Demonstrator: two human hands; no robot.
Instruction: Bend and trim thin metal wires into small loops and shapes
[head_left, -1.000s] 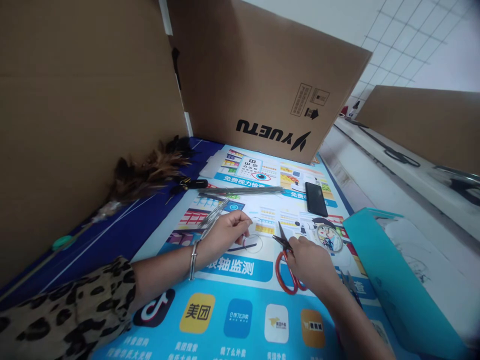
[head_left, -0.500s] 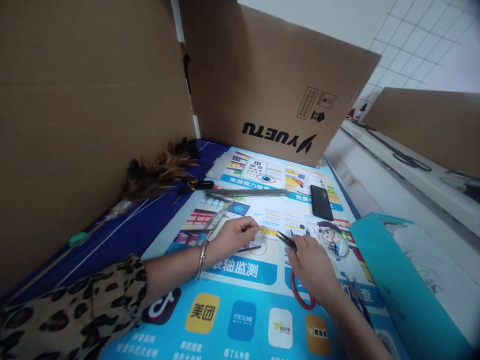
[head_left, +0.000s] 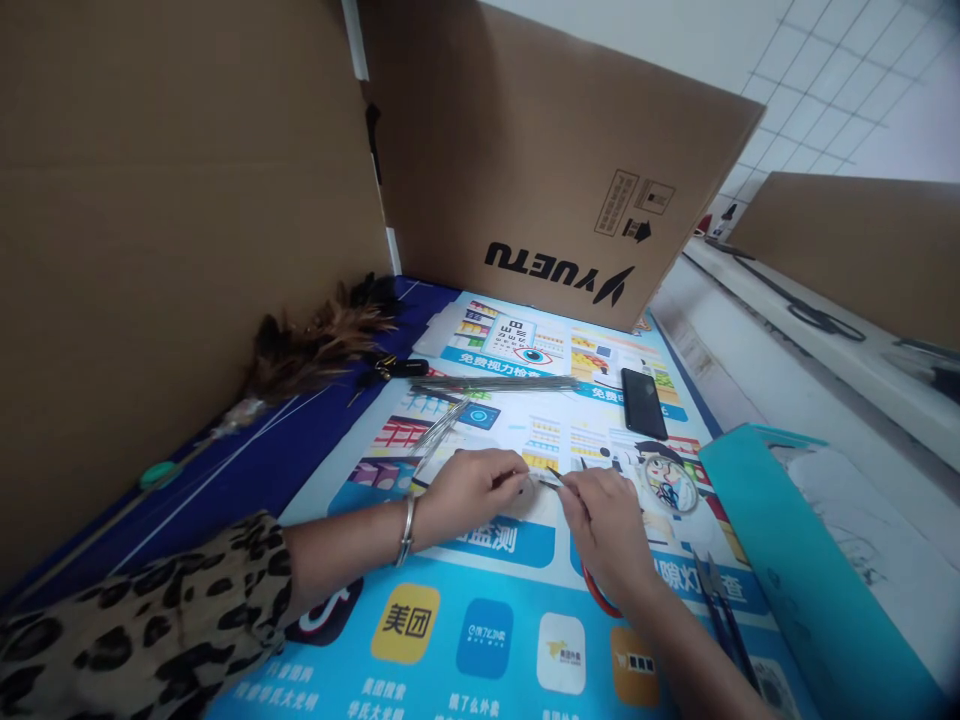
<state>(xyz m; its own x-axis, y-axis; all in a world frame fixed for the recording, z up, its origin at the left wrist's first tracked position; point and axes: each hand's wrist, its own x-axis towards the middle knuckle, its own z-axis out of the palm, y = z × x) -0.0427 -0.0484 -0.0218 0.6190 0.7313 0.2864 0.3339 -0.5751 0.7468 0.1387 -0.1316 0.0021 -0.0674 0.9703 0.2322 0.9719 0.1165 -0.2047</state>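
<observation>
Left hand (head_left: pixel 472 487) is pinched shut on a bunch of thin wire strands (head_left: pixel 439 435) that fan out behind the knuckles. Right hand (head_left: pixel 609 522) is curled around the red-handled scissors (head_left: pixel 598 600), with the blade tips right up against the left fingertips, low over the middle of the printed mat (head_left: pixel 480 640). A black phone (head_left: pixel 643 402) lies further back, and a feather duster (head_left: pixel 315 345) is off to the left.

Tabletop: blue cloth (head_left: pixel 247 470) at left, printed poster (head_left: pixel 480 640) over middle and right. On cloth: feather duster (head_left: pixel 315 345), black key fob (head_left: pixel 394 368) just beside feathers. On poster: straight wire bundle (head_left: pixel 491 383) toward far end, loose wire strands (head_left: pixel 439 432) fanned nearer, black phone (head_left: pixel 643 402), clear ring (head_left: pixel 664 483), red-handled scissors (head_left: pixel 600 597), blue-handled snips (head_left: pixel 720 610). Cardboard box (head_left: pixel 540 170) upright at far end; teal folder (head_left: pixel 780 560) at right edge.
</observation>
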